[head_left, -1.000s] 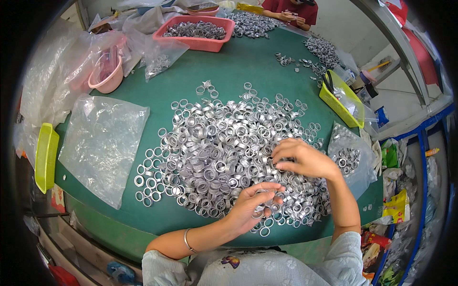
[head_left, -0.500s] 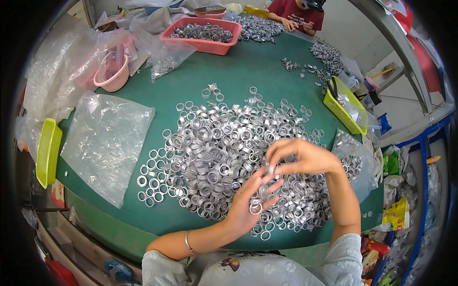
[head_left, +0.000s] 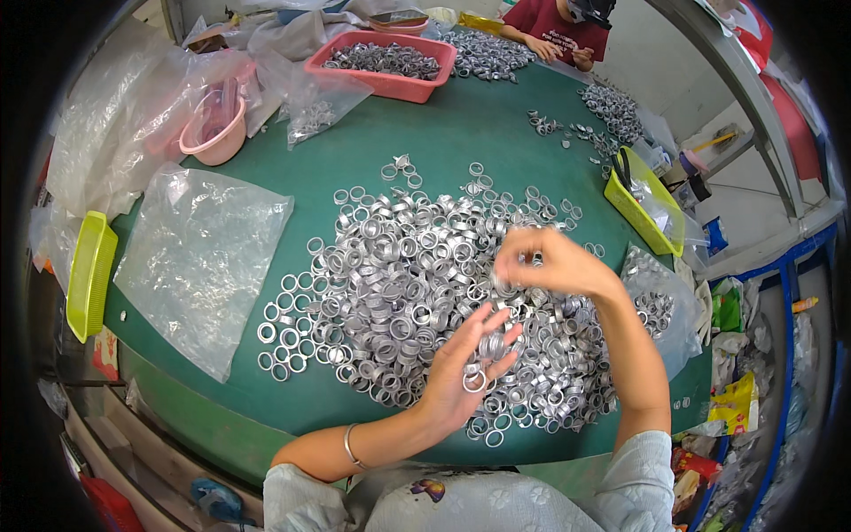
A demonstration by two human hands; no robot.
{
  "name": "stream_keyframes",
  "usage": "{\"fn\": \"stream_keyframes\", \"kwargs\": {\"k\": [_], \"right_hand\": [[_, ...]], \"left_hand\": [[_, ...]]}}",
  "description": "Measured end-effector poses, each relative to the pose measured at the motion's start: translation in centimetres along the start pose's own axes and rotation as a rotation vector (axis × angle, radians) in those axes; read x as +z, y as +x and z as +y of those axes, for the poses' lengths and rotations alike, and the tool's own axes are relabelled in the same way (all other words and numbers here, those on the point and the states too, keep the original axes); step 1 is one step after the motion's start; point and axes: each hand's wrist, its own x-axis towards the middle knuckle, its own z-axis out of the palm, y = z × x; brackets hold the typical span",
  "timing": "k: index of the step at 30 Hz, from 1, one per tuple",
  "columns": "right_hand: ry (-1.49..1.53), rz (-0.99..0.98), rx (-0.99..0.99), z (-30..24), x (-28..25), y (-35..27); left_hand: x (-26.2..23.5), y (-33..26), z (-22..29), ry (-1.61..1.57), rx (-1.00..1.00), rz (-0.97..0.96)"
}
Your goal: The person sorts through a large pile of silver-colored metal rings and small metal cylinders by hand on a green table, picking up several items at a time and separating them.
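A broad heap of silvery metal rings (head_left: 390,293) covers the middle of the green table. Above its near side, my left hand (head_left: 454,377) is turned palm up with fingers partly curled, cradling a few metal rings (head_left: 475,379); one hangs near the base of the fingers. My right hand (head_left: 558,262) is over the right part of the heap, thumb and fingers drawn together in a pinch. Motion smears its fingertips, so what they hold, if anything, cannot be made out. The two hands are apart.
A flat clear plastic bag (head_left: 204,266) lies left of the heap; another bag with rings (head_left: 660,310) lies right. Green baskets (head_left: 91,275) stand at both sides. Beyond are a pink basin of parts (head_left: 386,84) and a small pink bucket (head_left: 217,146). A person (head_left: 567,35) works opposite.
My right hand has lifted away from my left fingers, moving up and slightly away over the heap. My left hand stays nearly in place with the rings in it.
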Motion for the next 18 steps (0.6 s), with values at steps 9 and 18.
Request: {"fn": "stream_keyframes", "kwargs": {"k": [9,18], "right_hand": [[-0.491,0.300,-0.268,7.9,2.0,6.2],[0.072,-0.472,-0.064,0.4,-3.3,0.8]], "left_hand": [[-1.2,0.7,-0.6,-0.081,-0.169,-0.193],[-0.2,0.1,0.1,-0.065,-0.058,0.064]]}}
